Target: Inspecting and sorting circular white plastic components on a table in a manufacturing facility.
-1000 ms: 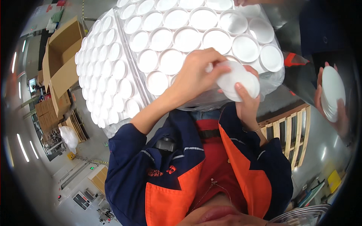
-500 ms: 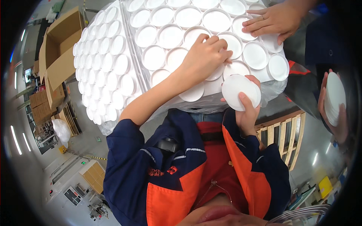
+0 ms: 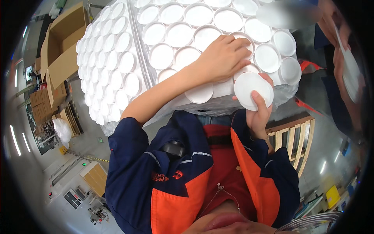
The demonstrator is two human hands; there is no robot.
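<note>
Open left, crowded right
Air is open above the leftmost white dishes (image 3: 126,61); left hand (image 3: 223,58) and forearm (image 3: 163,94) span nearer rows, right hand (image 3: 259,116) bars the near edge, a blurred pale disc (image 3: 286,15) the far right.

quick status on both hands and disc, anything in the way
Left hand over white dishes. Right hand gripping white disc. Blurred pale oval overlaps dishes, upper right.

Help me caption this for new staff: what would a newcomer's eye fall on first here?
Rows of shallow round white dishes likely draw the eye first, across the view's upper middle. At their near edge, the right hand holds a round white disc, while the left hand is over the dishes. An open cardboard box stands out at upper left.
</note>
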